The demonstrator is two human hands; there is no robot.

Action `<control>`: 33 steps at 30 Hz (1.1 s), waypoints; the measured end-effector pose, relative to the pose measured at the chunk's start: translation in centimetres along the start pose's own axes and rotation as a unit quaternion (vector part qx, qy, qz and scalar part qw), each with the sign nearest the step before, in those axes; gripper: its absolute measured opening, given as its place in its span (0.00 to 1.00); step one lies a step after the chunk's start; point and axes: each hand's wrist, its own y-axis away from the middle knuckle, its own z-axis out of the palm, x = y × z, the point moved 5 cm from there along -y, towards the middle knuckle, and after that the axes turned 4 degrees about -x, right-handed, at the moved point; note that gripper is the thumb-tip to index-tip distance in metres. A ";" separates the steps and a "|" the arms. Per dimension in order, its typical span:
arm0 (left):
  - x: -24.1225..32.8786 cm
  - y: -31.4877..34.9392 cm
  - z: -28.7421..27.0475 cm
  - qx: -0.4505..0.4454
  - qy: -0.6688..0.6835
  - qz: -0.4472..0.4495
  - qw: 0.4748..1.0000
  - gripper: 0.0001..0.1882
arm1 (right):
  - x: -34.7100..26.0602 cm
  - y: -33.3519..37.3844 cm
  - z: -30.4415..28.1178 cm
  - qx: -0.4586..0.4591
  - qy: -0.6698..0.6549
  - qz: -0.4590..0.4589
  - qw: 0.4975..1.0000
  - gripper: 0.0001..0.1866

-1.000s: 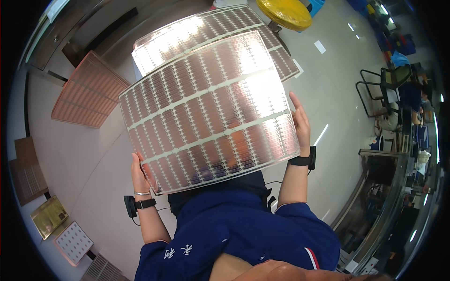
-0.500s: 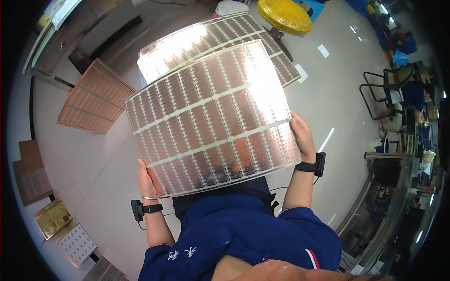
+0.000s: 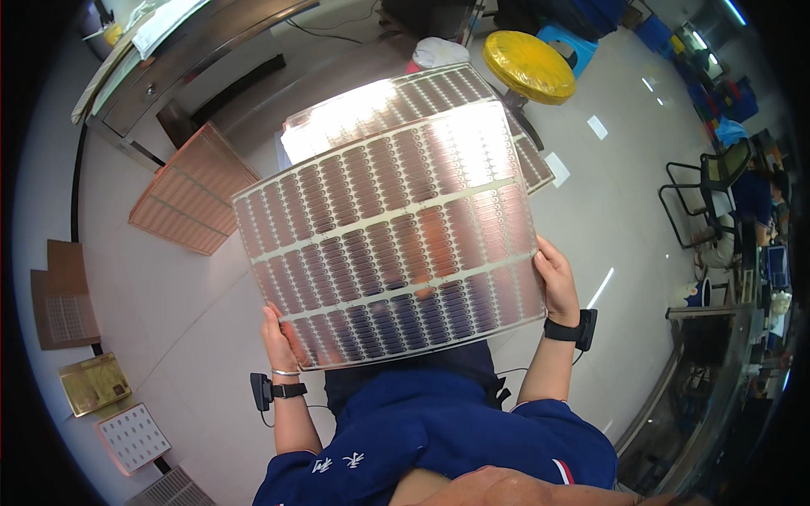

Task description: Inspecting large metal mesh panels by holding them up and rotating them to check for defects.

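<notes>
A large copper-coloured circuit panel [image 3: 384,244], patterned with rows of small rounded shapes and pale dividing bands, is held up in front of my body. My left hand [image 3: 277,341] grips its lower left edge. On the opposite side, my right hand [image 3: 558,285] is closed on the lower right edge, thumb along the front. Most fingers of both hands are hidden behind the panel. Beyond it lie similar copper panels [image 3: 451,88], partly covered by the one I hold; bright glare washes out part of both surfaces.
More copper panels [image 3: 190,198] lean at the left near a metal desk [image 3: 126,105]. A yellow-topped stool [image 3: 529,67] stands ahead. At the right are a black-framed chair [image 3: 704,181], a seated person [image 3: 751,190] and a metal-framed bench [image 3: 675,371]. Boards [image 3: 135,438] line the left wall.
The panel has tipped slightly, so its glare has shifted and more dark reflection shows low on it. The whole view has moved, with the surroundings lower in the picture. Both hands keep their grip.
</notes>
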 end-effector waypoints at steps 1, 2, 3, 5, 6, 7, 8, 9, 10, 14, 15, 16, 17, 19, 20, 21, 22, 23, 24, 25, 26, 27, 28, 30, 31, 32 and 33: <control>0.1 0.0 -0.1 0.004 0.001 0.005 1.000 0.28 | 0.1 -0.1 -0.1 0.007 0.002 -0.001 1.000 0.24; 0.1 0.1 -0.2 0.002 0.007 0.008 1.000 0.27 | 0.2 -0.2 -0.1 0.012 0.005 -0.001 1.000 0.24; 0.1 0.2 -0.3 0.000 0.013 0.010 1.000 0.26 | 0.4 -0.2 -0.1 0.003 0.003 -0.003 1.000 0.24; -0.2 -0.2 -0.8 -0.026 0.027 0.038 0.999 0.25 | 0.7 -0.1 -0.6 0.041 0.002 -0.001 0.999 0.21; 1.0 0.0 0.2 -0.060 0.039 0.060 0.996 0.24 | 0.8 0.0 -0.9 0.031 0.000 0.000 1.000 0.21; 1.4 0.5 1.3 -0.025 0.061 0.044 0.997 0.21 | 1.1 0.2 -1.5 0.046 -0.006 0.007 0.999 0.21; 1.3 0.5 0.8 -0.015 0.061 0.051 0.997 0.21 | 1.3 0.1 -1.6 0.057 -0.014 0.014 0.998 0.21; 0.8 0.2 0.3 -0.021 0.058 0.040 0.997 0.21 | 1.1 0.0 -1.3 0.074 0.002 -0.001 0.997 0.20; 0.6 0.2 0.0 -0.026 0.056 0.029 0.998 0.20 | 1.4 -0.1 -1.3 0.061 -0.002 -0.001 0.998 0.20; 1.8 0.9 1.3 0.002 0.012 0.060 0.998 0.21 | 2.9 -0.3 -2.8 0.076 0.021 0.016 0.997 0.21; 1.8 0.8 1.0 -0.032 -0.003 0.049 0.998 0.24 | 3.1 -0.3 -3.1 0.093 0.032 0.017 0.995 0.21; 2.1 1.0 0.7 -0.022 -0.002 0.053 0.998 0.24 | 3.4 -0.2 -3.4 0.110 0.044 0.018 0.993 0.21; 2.5 1.1 1.2 -0.050 -0.021 0.028 0.998 0.24 | 3.7 0.0 -3.8 0.124 0.042 0.016 0.991 0.19; 2.9 1.4 1.9 -0.066 -0.040 0.014 0.997 0.26 | 4.2 0.0 -4.0 0.115 0.029 0.020 0.993 0.18; 3.0 1.4 1.9 -0.055 -0.038 0.017 0.998 0.26 | 4.2 -0.1 -3.9 0.121 0.017 0.023 0.992 0.16; 3.0 1.4 2.0 -0.059 -0.049 0.021 0.997 0.27 | 3.8 -0.1 -3.3 0.122 0.016 0.020 0.992 0.14; 2.9 1.4 1.9 -0.064 -0.061 0.024 0.996 0.27 | 3.9 -0.3 -3.0 0.111 0.016 0.022 0.993 0.14; 1.8 0.8 1.4 -0.063 -0.043 0.050 0.996 0.27 | 3.9 -0.3 -3.1 0.127 0.007 0.024 0.992 0.14; 1.8 0.9 1.3 -0.057 -0.041 0.052 0.996 0.27 | 4.2 0.0 -3.4 0.144 -0.002 0.027 0.989 0.15; 1.9 0.8 1.5 -0.067 -0.053 0.059 0.995 0.27 | 4.9 0.1 -4.4 0.138 0.006 0.032 0.990 0.18; 2.5 0.9 1.9 -0.078 -0.065 0.065 0.993 0.28 | 5.0 0.1 -4.4 0.132 0.007 0.033 0.991 0.18; 3.1 1.2 2.1 -0.074 -0.063 0.066 0.993 0.28 | 5.0 0.0 -4.3 0.134 0.010 0.030 0.991 0.17; 3.9 1.6 2.4 -0.082 -0.087 0.061 0.991 0.28 | 5.0 -0.1 -4.3 0.135 0.012 0.027 0.990 0.17; 4.8 2.1 2.7 -0.087 -0.106 0.056 0.989 0.28 | 5.7 -0.1 -5.1 0.133 0.008 0.026 0.991 0.15; 4.8 2.1 2.8 -0.094 -0.113 0.054 0.988 0.28 | 6.0 -0.2 -5.4 0.136 0.001 0.026 0.990 0.14; 4.9 2.2 2.8 -0.101 -0.122 0.052 0.986 0.28 | 5.9 -0.3 -5.2 0.133 0.002 0.026 0.991 0.14; 5.0 2.2 2.7 -0.098 -0.120 0.053 0.987 0.28 | 5.8 -0.3 -5.0 0.129 0.002 0.026 0.991 0.13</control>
